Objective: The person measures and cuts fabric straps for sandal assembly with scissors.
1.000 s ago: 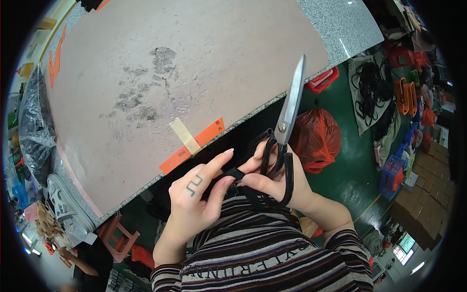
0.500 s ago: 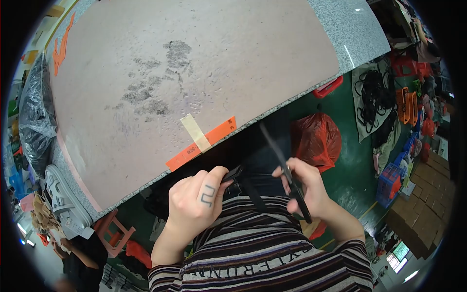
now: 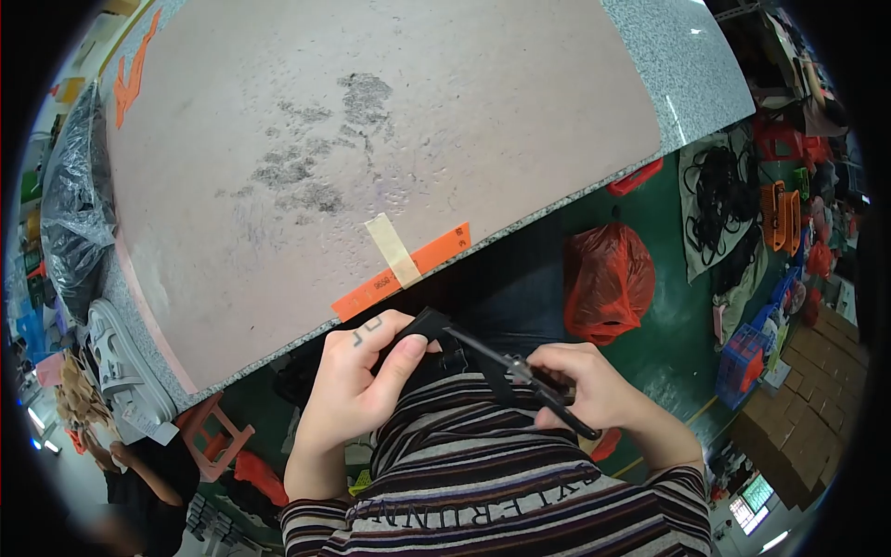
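Note:
My left hand (image 3: 353, 381) pinches a black strap (image 3: 428, 325) between thumb and fingers, close to the table's front edge. A dark length of it hangs down in front of the striped shirt. In my right hand (image 3: 594, 385) is a pair of scissors (image 3: 516, 369) with black handles. Their blades point left toward the strap, and the tips overlap its end near my left fingertips.
A worn mat (image 3: 520, 111) covers the table, with an orange strip (image 3: 445, 249) and beige tape (image 3: 393, 249) at its edge. White sandals (image 3: 125, 362) lie left. A red plastic bag (image 3: 608, 278) stands on the floor right. A person (image 3: 153, 492) is at lower left.
The scissors have swung from pointing up, away from the strap, to pointing left at it. My left hand has turned so its thumb shows on the strap.

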`<state>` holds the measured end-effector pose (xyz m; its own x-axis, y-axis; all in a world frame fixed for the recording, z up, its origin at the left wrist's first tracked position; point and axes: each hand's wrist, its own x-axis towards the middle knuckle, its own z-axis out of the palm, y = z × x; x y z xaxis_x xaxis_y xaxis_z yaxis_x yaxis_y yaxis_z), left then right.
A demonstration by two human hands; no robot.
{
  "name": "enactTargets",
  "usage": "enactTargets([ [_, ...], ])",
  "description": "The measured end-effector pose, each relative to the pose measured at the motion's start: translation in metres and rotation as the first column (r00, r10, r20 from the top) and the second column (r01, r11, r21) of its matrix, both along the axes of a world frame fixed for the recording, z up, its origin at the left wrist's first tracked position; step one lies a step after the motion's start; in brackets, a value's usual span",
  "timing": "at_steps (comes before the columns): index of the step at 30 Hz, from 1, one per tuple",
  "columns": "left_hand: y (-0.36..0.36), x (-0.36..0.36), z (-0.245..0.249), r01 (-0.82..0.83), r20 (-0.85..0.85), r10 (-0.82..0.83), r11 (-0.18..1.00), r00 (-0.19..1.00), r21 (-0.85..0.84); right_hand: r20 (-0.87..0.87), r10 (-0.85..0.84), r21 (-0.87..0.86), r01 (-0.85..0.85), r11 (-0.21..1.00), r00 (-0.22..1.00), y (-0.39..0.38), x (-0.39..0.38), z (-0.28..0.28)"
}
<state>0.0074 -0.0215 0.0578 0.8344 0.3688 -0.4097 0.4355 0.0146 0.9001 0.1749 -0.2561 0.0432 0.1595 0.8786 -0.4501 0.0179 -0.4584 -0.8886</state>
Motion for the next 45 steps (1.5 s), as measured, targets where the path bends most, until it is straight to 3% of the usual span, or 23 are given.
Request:
enactTargets([
  [2,0.003,-0.002,0.003,0.042,-0.015,-0.042,0.998,0.999,0.04,-0.054,0.057,-0.103,-0.062,0.993,0.997,0.008,0.002,0.007],
  [4,0.011,-0.01,0.015,0.088,-0.023,-0.086,0.99,0.996,0.11,-0.007,0.031,0.022,-0.031,0.999,0.999,0.011,0.0,0.011],
  [6,0.024,-0.036,0.038,0.157,-0.014,-0.164,0.918,0.986,0.364,0.021,0.049,0.111,-0.051,0.993,0.999,0.007,0.004,0.018],
  [8,0.036,-0.065,0.067,0.173,-0.113,-0.14,0.908,0.984,0.381,0.04,-0.014,0.156,0.007,0.988,0.999,-0.004,0.011,0.017],
  [10,0.046,-0.082,0.066,0.19,-0.104,-0.159,0.856,0.982,0.48,-0.14,-0.18,-0.043,0.175,0.984,0.974,-0.011,0.013,0.011],
  [13,0.038,-0.069,0.037,-0.036,-0.08,0.075,0.913,0.994,0.405,-0.202,-0.247,-0.286,0.184,0.941,0.948,0.011,0.011,0.008],
  [14,0.04,-0.069,0.03,0.024,-0.159,0.049,0.905,0.986,0.425,-0.235,-0.289,-0.339,0.2,0.919,0.928,0.013,0.009,0.005],
  [16,0.042,-0.074,0.012,0.006,-0.105,0.049,0.881,0.993,0.473,-0.258,-0.29,-0.303,0.207,0.93,0.922,0.012,0.006,0.001],
  [19,0.044,-0.073,0.012,-0.037,-0.189,0.105,0.943,0.976,0.33,-0.282,-0.3,-0.299,0.214,0.93,0.911,0.01,0.005,0.0],
  [22,0.041,-0.057,0.01,-0.084,-0.123,0.148,0.905,0.981,0.417,-0.28,-0.291,-0.315,0.199,0.928,0.915,0.011,0.006,-0.005],
  [32,0.038,-0.047,-0.001,-0.006,-0.119,0.084,0.837,0.989,0.547,-0.29,-0.311,-0.293,0.225,0.929,0.905,0.008,0.003,-0.013],
  [45,0.038,-0.03,-0.004,-0.074,-0.149,0.189,0.826,0.971,0.559,-0.267,-0.288,-0.262,0.218,0.94,0.92,0.004,0.003,-0.018],
])
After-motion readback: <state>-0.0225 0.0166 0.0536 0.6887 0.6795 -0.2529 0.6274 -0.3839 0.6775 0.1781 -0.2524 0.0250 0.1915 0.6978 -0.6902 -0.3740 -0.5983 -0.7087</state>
